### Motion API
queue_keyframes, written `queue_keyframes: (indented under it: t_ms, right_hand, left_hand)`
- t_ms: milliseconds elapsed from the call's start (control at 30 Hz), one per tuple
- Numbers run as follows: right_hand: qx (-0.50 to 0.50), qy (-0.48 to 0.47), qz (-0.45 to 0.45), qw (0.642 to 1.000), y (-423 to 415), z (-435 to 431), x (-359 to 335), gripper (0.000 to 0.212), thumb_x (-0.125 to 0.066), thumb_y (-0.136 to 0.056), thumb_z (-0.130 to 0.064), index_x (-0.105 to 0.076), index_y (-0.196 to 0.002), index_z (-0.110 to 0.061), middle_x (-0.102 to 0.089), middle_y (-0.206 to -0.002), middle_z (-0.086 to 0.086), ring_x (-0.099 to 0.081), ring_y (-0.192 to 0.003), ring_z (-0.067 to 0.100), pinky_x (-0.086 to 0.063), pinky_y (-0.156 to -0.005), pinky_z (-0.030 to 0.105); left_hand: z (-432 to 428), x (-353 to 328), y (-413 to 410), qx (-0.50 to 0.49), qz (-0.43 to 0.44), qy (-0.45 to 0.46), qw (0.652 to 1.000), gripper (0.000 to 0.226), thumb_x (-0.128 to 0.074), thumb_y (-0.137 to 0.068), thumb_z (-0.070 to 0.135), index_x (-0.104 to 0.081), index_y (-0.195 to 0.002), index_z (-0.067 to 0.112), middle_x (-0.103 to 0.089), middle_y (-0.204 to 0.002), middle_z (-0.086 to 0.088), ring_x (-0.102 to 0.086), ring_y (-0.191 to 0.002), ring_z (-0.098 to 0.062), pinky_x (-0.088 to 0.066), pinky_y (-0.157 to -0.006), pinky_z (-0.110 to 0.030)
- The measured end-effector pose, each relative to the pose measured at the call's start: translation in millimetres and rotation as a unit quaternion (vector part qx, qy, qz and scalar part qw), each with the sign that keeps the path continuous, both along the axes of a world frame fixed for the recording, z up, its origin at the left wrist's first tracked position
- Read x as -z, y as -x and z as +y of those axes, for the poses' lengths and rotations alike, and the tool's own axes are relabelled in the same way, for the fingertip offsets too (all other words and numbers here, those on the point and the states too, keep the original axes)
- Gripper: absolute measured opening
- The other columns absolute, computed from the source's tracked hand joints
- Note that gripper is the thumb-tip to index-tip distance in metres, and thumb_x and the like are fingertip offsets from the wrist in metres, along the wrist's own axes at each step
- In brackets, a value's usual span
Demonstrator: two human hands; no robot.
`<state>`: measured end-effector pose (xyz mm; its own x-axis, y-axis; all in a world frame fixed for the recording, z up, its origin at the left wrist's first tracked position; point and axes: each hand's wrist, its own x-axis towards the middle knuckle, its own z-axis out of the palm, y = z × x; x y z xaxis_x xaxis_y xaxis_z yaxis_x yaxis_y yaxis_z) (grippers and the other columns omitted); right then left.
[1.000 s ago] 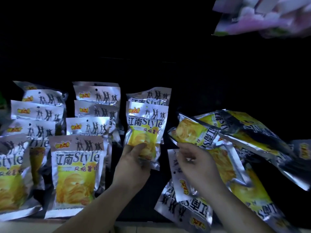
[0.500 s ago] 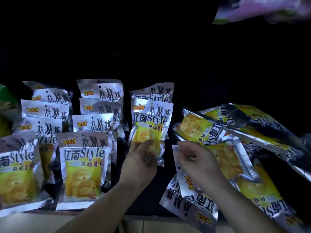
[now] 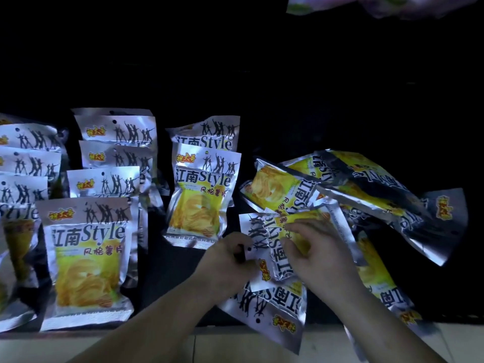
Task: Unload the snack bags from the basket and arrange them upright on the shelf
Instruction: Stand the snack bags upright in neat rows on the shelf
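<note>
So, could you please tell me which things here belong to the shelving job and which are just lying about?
Job: left hand and right hand, gripping the held bag; loose bags piled beside it; upright rows; shelf.
Lying about: pink packets overhead.

Silver-yellow snack bags [image 3: 89, 258] stand upright left; loose bags [image 3: 366, 189] lie heaped right.

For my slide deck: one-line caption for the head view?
The left hand and right hand hold a sideways bag at the loose pile, beside upright rows.
</note>
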<state>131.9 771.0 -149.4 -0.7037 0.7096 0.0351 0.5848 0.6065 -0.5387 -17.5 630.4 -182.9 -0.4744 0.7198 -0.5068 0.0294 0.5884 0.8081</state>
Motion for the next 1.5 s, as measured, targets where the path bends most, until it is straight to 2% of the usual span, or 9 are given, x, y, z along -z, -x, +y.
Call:
queue_keyframes:
  t_ms: [400,500,600,700,833,933,1067,1333,1500]
  right_hand:
    - [-0.005,0.045,0.029,0.999,5,11,-23,0.036,-0.073,-0.088,-0.034,-0.067,-0.124,-0.036,-0.047,-0.140,-0.016,-0.042,-0.135,0.013,-0.045,-0.102,0.034]
    - [-0.036,0.117,0.044,0.992,18,8,-44,0.036,-0.077,-0.087,-0.032,-0.060,-0.115,-0.045,-0.033,-0.149,-0.026,-0.026,-0.141,-0.003,-0.031,-0.102,0.024]
    - [-0.077,0.197,0.059,0.976,33,2,-55,0.031,-0.078,-0.087,-0.028,-0.053,-0.101,-0.037,-0.049,-0.105,-0.037,-0.049,-0.104,-0.013,-0.042,-0.083,0.024]
    - [-0.087,0.260,0.082,0.958,50,-16,-49,0.026,-0.075,-0.091,-0.023,-0.050,-0.095,-0.030,-0.044,-0.073,-0.018,-0.038,-0.060,0.005,-0.035,-0.057,0.018]
    - [-0.014,0.286,0.149,0.946,79,-39,-32,0.023,-0.074,-0.091,-0.024,-0.052,-0.090,-0.029,-0.039,-0.067,-0.009,-0.036,-0.055,0.017,-0.033,-0.049,0.024]
    - [0.005,0.285,0.131,0.949,107,-48,-22,0.020,-0.072,-0.094,-0.025,-0.053,-0.095,-0.032,-0.057,-0.095,-0.017,-0.056,-0.059,0.015,-0.040,-0.047,0.022]
    - [0.040,0.296,0.121,0.947,140,-55,-2,0.017,-0.070,-0.095,-0.024,-0.055,-0.098,-0.033,-0.057,-0.120,-0.013,-0.047,-0.054,0.004,-0.043,-0.049,0.025]
    - [-0.046,0.252,0.051,0.965,129,-62,17,0.036,-0.068,-0.096,-0.023,-0.060,-0.119,-0.049,-0.043,-0.121,-0.015,-0.051,-0.112,0.011,-0.040,-0.069,0.014]
    - [-0.059,0.280,0.054,0.957,114,-63,23,0.044,-0.065,-0.098,-0.027,-0.054,-0.130,-0.055,-0.049,-0.140,-0.015,-0.052,-0.106,0.002,-0.049,-0.082,0.017]
  left_hand:
    - [22,-65,16,-0.048,0.122,-0.157,0.979,0.035,-0.056,-0.086,-0.014,-0.071,-0.085,0.017,-0.076,-0.081,-0.002,-0.072,-0.076,-0.024,-0.056,-0.059,-0.028]
    - [14,-98,36,0.008,0.114,-0.177,0.978,0.032,-0.053,-0.094,-0.007,-0.066,-0.089,0.022,-0.076,-0.081,-0.010,-0.068,-0.076,-0.046,-0.055,-0.061,-0.050]
    - [4,-120,54,0.042,0.137,-0.193,0.971,0.031,-0.052,-0.095,-0.009,-0.065,-0.088,0.019,-0.076,-0.076,-0.011,-0.067,-0.071,-0.049,-0.053,-0.066,-0.062]
    - [-1,-132,68,-0.014,0.163,-0.231,0.959,0.031,-0.050,-0.093,-0.014,-0.066,-0.084,0.011,-0.072,-0.069,-0.018,-0.071,-0.063,-0.034,-0.059,-0.061,-0.052]
    - [-12,-113,88,-0.141,0.345,-0.203,0.905,0.023,-0.061,-0.090,-0.002,-0.066,-0.091,0.021,-0.067,-0.095,-0.002,-0.067,-0.078,-0.015,-0.058,-0.066,-0.040]
    - [-33,-87,91,-0.131,0.447,-0.149,0.872,0.010,-0.066,-0.089,0.013,-0.065,-0.092,0.023,-0.058,-0.100,0.004,-0.060,-0.079,-0.014,-0.054,-0.066,-0.035]
    - [-61,-41,75,-0.066,0.430,-0.062,0.898,0.017,-0.068,-0.083,0.027,-0.065,-0.099,0.031,-0.054,-0.099,0.011,-0.062,-0.078,-0.017,-0.054,-0.062,-0.034]
    - [-69,-6,57,-0.013,0.335,0.010,0.942,0.049,-0.070,-0.082,0.036,-0.049,-0.126,0.041,-0.048,-0.112,0.010,-0.065,-0.087,-0.020,-0.054,-0.066,-0.035]
    - [-69,1,50,-0.012,0.362,0.027,0.932,0.039,-0.068,-0.089,0.025,-0.048,-0.121,0.034,-0.047,-0.115,0.007,-0.061,-0.095,-0.020,-0.042,-0.063,-0.030]
